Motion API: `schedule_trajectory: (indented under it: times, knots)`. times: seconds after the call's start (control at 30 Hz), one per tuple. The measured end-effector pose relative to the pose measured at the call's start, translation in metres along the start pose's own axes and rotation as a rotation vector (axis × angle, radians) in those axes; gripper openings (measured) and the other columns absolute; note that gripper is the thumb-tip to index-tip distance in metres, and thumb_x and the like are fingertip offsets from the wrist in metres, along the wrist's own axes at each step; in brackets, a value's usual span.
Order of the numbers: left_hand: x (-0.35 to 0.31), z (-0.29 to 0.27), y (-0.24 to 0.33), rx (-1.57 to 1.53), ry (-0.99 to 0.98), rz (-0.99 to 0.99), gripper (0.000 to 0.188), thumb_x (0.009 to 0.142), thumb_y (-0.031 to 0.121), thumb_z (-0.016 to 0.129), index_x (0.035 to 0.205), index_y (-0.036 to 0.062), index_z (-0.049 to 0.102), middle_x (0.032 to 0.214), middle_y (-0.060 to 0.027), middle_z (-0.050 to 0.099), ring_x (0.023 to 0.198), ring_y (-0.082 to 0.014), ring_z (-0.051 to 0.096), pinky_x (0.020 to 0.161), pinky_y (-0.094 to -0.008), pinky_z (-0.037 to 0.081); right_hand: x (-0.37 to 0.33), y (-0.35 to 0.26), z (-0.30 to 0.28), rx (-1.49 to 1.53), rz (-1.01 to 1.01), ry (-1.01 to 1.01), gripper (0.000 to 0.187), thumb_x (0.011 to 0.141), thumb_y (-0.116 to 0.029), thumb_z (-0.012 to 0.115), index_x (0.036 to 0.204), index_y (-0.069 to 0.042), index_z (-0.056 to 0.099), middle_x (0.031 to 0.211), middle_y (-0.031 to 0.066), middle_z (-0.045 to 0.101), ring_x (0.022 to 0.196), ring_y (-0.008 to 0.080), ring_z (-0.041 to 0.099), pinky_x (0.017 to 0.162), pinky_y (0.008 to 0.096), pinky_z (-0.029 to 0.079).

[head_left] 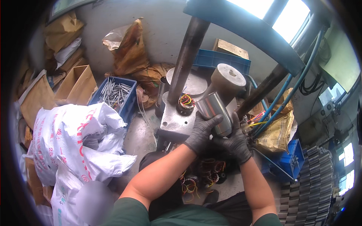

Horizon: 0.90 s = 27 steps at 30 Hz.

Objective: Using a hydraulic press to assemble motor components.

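Between my two hands, both in black gloves, a shiny metal cylinder is held at a tilt. My left hand grips its left side and lower end, fingers curled behind it. On the opposite side, my right hand closes around the lower right of the cylinder. Just beyond stands a press with a grey metal base plate. A wound motor stator with red and yellow wires rests on that plate, left of the cylinder. Behind the cylinder rises a thick round metal post with a flat top.
Press columns and a blue crossbeam frame the work spot. At left are a blue bin of metal shafts and white woven sacks. Wired stators lie below my hands. Stacked metal parts and blue hoses are right.
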<state>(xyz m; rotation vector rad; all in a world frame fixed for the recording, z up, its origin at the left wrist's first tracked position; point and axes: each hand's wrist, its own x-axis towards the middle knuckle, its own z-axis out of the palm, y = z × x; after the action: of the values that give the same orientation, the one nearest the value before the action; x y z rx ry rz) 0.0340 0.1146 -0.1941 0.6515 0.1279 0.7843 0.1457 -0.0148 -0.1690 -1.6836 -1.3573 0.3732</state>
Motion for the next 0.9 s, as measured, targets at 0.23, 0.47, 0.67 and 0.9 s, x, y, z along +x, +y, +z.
schedule_trajectory:
  times: [0.23,0.47,0.67,0.9]
  knots:
    - [-0.007,0.01,-0.001,0.088,0.128,0.086,0.064,0.088,0.012,0.091,0.138,0.0015,0.053,0.125,-0.0129,0.07,0.111,-0.0216,0.071,0.093,-0.036,0.063,-0.013,-0.004,0.027,-0.319,-0.123,0.331,0.094,0.083,-0.031,0.096,0.153,-0.001,0.04,0.123,0.0173,0.075,0.111,0.0276,0.077,0.095,0.0402,0.062]
    - [-0.005,0.006,0.0,0.023,0.044,0.103,0.059,0.087,0.011,0.091,0.134,0.0013,0.057,0.124,-0.0119,0.07,0.111,-0.0213,0.071,0.097,-0.0354,0.061,-0.009,0.009,0.008,-0.128,-0.134,0.205,0.095,0.084,-0.027,0.096,0.155,-0.001,0.039,0.127,0.0157,0.074,0.114,0.0246,0.076,0.098,0.0398,0.062]
    - [0.007,-0.004,-0.013,0.043,0.068,0.134,0.072,0.084,0.015,0.094,0.141,0.0001,0.053,0.124,-0.0114,0.07,0.114,-0.0221,0.07,0.101,-0.0367,0.06,-0.005,0.033,0.014,0.537,0.074,0.081,0.095,0.085,-0.02,0.095,0.158,-0.002,0.037,0.139,0.0138,0.067,0.123,0.023,0.069,0.106,0.0378,0.059]
    - [0.037,-0.036,-0.026,0.654,0.471,0.245,0.068,0.09,0.013,0.088,0.146,0.0006,0.052,0.131,-0.011,0.068,0.12,-0.021,0.066,0.106,-0.0332,0.055,0.013,0.07,0.019,0.105,0.091,0.163,0.086,0.077,-0.023,0.096,0.145,0.001,0.049,0.128,0.0133,0.069,0.115,0.0224,0.07,0.103,0.0375,0.059]
